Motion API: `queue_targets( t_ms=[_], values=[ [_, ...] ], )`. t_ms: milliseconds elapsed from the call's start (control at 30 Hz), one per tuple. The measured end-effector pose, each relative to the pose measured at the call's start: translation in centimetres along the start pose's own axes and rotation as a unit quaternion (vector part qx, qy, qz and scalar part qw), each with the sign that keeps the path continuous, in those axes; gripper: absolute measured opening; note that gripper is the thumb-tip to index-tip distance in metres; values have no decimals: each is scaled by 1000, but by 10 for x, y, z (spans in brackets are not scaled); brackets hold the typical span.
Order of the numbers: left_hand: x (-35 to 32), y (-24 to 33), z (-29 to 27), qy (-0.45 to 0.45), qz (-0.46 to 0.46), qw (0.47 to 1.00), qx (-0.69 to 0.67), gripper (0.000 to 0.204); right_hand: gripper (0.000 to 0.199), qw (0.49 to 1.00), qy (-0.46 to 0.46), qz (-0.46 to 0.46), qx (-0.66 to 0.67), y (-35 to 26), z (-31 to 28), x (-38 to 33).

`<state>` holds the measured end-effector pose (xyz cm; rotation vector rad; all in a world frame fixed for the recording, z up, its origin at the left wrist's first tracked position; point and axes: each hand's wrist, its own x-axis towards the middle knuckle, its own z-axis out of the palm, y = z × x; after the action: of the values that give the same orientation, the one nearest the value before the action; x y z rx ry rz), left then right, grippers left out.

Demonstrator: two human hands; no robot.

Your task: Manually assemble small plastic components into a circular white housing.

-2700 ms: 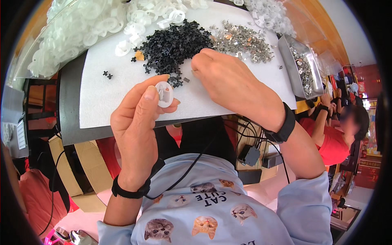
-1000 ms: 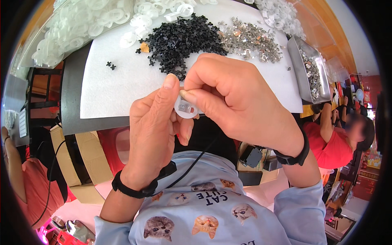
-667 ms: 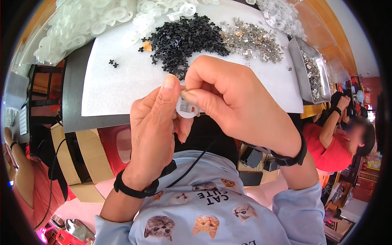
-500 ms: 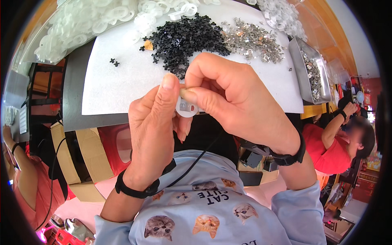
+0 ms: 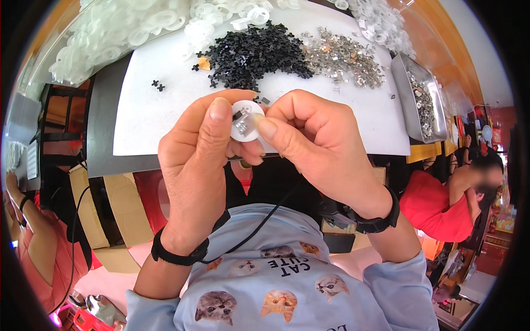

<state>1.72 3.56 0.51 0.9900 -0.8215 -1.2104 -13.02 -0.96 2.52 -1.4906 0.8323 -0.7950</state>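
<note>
Head view: L hand (image 5: pixel 193 143) grips a white plastic disc (image 5: pixel 249 124), thumb on near side, fingers behind; disc is up in front of the person's body, near table's front edge, face tilted toward cam; a small black piece (image 5: pixel 238 116) & a shiny metal bit (image 5: pixel 241 127) show on disc's face; R hand (image 5: pixel 323 146) is part-curled at disc's R edge, thumb tip overlapping it; can't tell if R fingers actually pinch anything.

Beyond hands, a white sheet (image 5: pixel 154 124) covers most of the dark table (image 5: pixel 105 118); on it, a pile of black crosses (image 5: pixel 254 55) at centre, a pile of small metal clips (image 5: pixel 350 58) just to the R, an orange-yellow scrap (image 5: pixel 204 63) at the black pile's L edge; 2 loose crosses (image 5: pixel 155 83) sit apart, L side; metal tray (image 5: pixel 402 88) w/ more small metal parts stands at R; translucent plastic parts (image 5: pixel 127 33) heap up far L, more of same far R; co-worker in red (image 5: pixel 433 204) off to R, another person in pink (image 5: pixel 47 259) at L rim.
</note>
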Motion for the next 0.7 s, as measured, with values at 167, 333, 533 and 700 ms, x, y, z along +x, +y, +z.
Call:
queue_targets(
  t_ms=[167, 333, 533, 700],
  values=[
    [-2, -6, -4, -3, -24, 1000, -3, 35, 23, 999, -17, 33, -10, 0, -2, 3],
    [-4, 6, 0, -15, -42, 999, -24, 31, 22, 999, -5, 31, -8, 1, -1, 1],
    [-6, 9, -9, -51, -86, 994, 35, 32, 20, 1000, 2, -10, -27, 4, -1, -3],
    [-8, 6, -13, -63, -90, 994, 25, 32, 14, 997, -14, 10, -79, 4, -3, -6]
  ],
)
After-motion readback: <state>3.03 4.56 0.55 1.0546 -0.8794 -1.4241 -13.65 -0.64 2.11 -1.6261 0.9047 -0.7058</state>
